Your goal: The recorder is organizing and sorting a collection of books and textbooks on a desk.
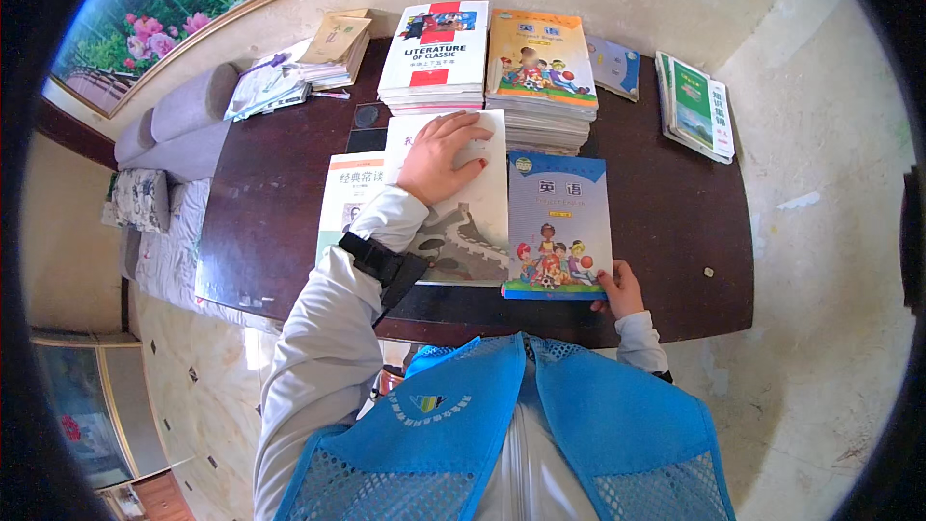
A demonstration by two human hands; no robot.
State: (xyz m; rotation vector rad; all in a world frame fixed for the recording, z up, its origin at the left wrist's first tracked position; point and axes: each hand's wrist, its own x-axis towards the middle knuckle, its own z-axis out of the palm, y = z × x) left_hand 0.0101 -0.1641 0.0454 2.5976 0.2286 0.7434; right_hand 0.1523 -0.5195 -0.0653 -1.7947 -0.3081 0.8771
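My left hand (443,158) rests palm down, fingers spread, on a white paperback (470,246) with a grey drawing of the Great Wall. That book overlaps another pale paperback (349,172) to its left. My right hand (623,291) pinches the lower right corner of a grey-blue English textbook (553,192), thumb on top and other fingers under the edge. Cartoon children and a ball are printed on its cover. Beyond these books stand two stacks, one topped by a white and red book (434,51), the other by an orange English textbook (542,51).
All this lies on a dark wooden table (673,231). At its far left is a loose pile of papers and booklets (318,58). A blue booklet (613,66) and a small green-covered stack (691,105) lie at the right. A small pale object (708,272) sits near the right edge.
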